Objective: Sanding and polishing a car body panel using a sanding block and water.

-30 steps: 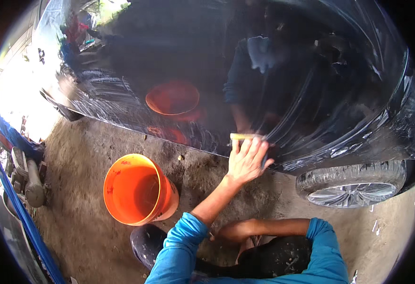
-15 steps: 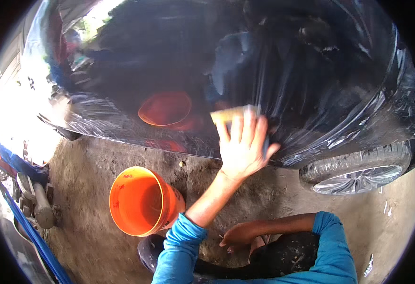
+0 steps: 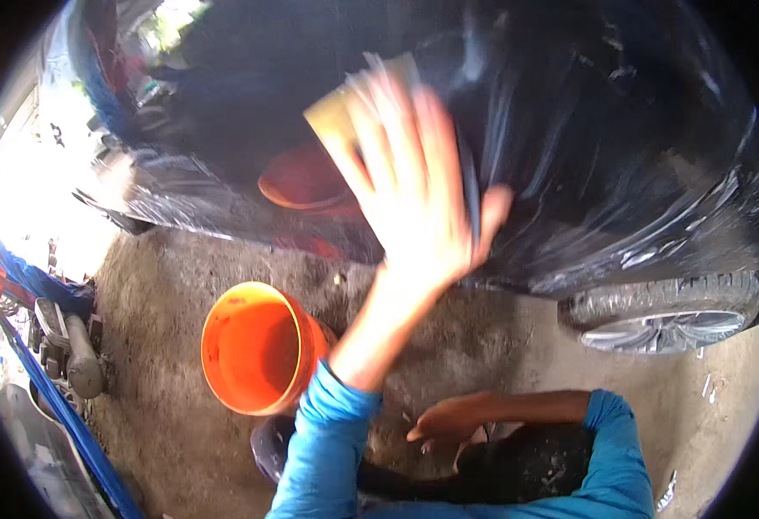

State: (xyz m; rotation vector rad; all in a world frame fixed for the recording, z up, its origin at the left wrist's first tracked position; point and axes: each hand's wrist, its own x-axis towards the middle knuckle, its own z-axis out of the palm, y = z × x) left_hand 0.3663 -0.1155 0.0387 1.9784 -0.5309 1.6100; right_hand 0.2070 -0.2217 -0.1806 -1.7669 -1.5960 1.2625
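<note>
My left hand presses a flat yellowish pad against the dark, glossy car panel. The fingers lie stretched over it, smeared by motion, with the thumb out at its right side. A dark edge shows between thumb and palm; whether the pad is a sponge or an abrasive sheet I cannot tell. Pale wet-looking streaks run down the panel. My right hand hangs loosely by my knees, fingers apart, holding nothing that I can see.
An orange bucket stands on the rough, dirty ground below the panel. A car wheel is at the right. Blue-edged metal parts lie along the left side, with strong daylight behind them.
My left hand has slid the pad up and slightly left along the panel, its arm reaching further. The right hand stays nearly where it was.
</note>
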